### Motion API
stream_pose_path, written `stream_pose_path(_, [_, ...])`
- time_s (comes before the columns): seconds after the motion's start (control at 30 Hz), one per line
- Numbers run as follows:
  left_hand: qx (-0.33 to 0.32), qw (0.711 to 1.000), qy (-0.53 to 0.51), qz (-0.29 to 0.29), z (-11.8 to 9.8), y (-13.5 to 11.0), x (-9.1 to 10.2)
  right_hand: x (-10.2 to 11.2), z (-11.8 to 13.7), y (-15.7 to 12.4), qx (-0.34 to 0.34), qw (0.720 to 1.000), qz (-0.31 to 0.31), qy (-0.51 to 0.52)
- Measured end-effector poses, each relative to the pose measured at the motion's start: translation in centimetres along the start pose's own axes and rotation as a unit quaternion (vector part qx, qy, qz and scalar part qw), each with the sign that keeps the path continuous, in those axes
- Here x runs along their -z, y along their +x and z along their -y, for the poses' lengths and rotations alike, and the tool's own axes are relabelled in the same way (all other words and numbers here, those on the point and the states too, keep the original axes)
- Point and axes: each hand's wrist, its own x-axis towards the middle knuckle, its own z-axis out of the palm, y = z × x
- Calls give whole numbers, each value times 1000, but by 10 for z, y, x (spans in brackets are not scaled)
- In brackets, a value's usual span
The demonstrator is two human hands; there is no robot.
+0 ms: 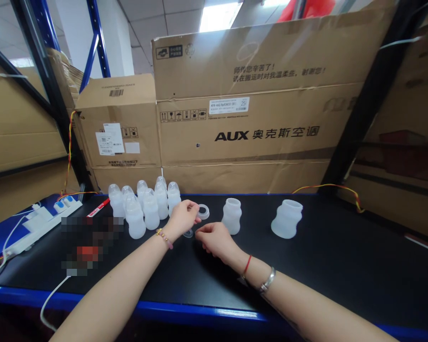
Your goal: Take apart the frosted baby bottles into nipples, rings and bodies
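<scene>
Pinched in the fingers of my left hand [182,218] is a clear plastic bottle collar ring [204,212], held above the black tabletop. My right hand [216,241] is closed, thumb and fingertips together, just below and right of it; whether anything is in them I cannot make out. Another small clear round piece [188,233] lies on the table between the two hands, partly hidden by the left. Behind my right hand stands an open, frosted baby bottle body [232,216] without a top. A wider frosted bottle body [287,219], also uncapped, is farther right.
Several capped baby bottles [151,209] stand grouped at the back left. Beyond them are a red marker [99,207] and a white power strip [39,228] with cables. A blurred-out object [89,244] lies at left. Cardboard panels [256,142] wall the back; blue edging [185,311] runs along the front.
</scene>
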Motion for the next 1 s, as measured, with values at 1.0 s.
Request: stream_pose_path(1.0, [-66, 932, 352, 53, -30, 20, -35, -1, -10, -2, 113, 982, -28, -150])
